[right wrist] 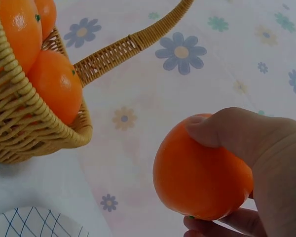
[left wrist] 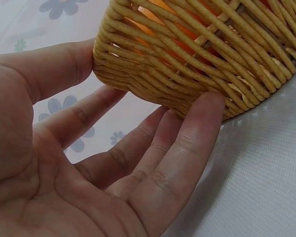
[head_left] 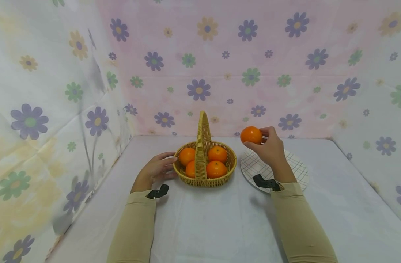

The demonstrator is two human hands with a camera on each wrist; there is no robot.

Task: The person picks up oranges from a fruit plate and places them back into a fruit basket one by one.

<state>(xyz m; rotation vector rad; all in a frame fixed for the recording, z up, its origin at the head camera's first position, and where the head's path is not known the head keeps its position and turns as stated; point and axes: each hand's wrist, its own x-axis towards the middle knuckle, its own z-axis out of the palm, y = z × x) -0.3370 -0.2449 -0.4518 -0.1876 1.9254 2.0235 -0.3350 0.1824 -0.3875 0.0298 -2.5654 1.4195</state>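
Note:
A yellow wicker basket [head_left: 205, 182] with a tall arched handle [head_left: 200, 146] stands on the table and holds several glossy oranges [head_left: 217, 154]. My left hand [head_left: 159, 167] is at the basket's left side, its spread fingertips [left wrist: 207, 106] touching the woven wall and rim. Another orange [right wrist: 200, 173] is pinched between the thumb and fingers of my right hand [head_left: 271, 149], up in the air to the right of the basket. Beneath that hand lies a round white plate [head_left: 297, 166] with a grid pattern, partly hidden by the hand and wrist.
White cloth covers the table [head_left: 207, 226]. Flower-printed fabric walls [head_left: 226, 65] stand at the back and on both sides. Each wrist carries a black strap mount [head_left: 265, 182].

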